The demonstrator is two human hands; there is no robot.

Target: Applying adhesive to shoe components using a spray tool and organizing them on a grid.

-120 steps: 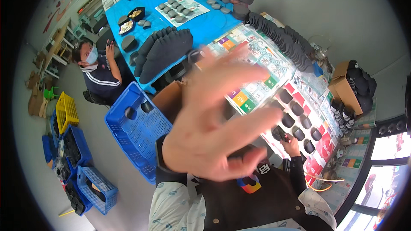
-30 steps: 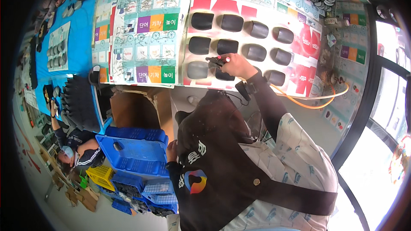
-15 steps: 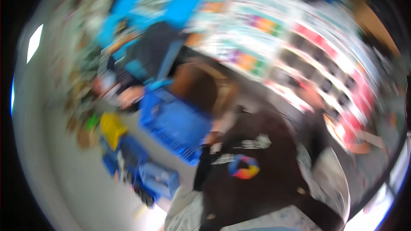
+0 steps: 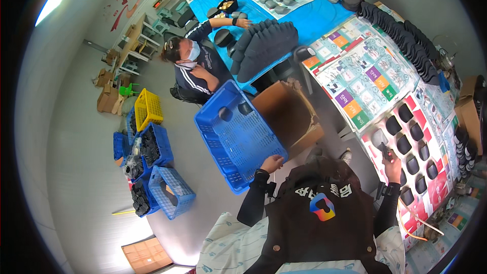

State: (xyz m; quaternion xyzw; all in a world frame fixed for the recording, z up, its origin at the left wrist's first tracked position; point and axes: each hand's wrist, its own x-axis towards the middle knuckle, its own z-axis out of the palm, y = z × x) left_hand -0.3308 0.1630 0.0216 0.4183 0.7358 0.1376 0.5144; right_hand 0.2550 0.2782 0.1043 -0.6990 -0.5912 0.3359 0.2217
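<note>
My left hand (image 4: 272,163) is closed on the near right rim of a large blue plastic crate (image 4: 238,144). Two dark rounded pieces (image 4: 225,113) lie in the crate's far end. My right hand (image 4: 392,166) grips a black spray gun (image 4: 384,149) over the printed sheets on the table to the right. Several black curved pads (image 4: 404,144) lie there in rows. One greyish pad (image 4: 379,137) sits just beyond the gun's tip.
An open cardboard box (image 4: 289,116) stands between crate and table. A masked person (image 4: 195,66) sits by a blue-covered table (image 4: 243,7) with a stack of dark pads (image 4: 266,45). Several filled crates (image 4: 157,144) stand at left. Hoses (image 4: 418,220) hang by the right table's near edge.
The view has turned and gone from heavily blurred to sharp. My left hand stays near the crate and my right hand over the pads. The seated person's arm now reaches to the stacked pads.
</note>
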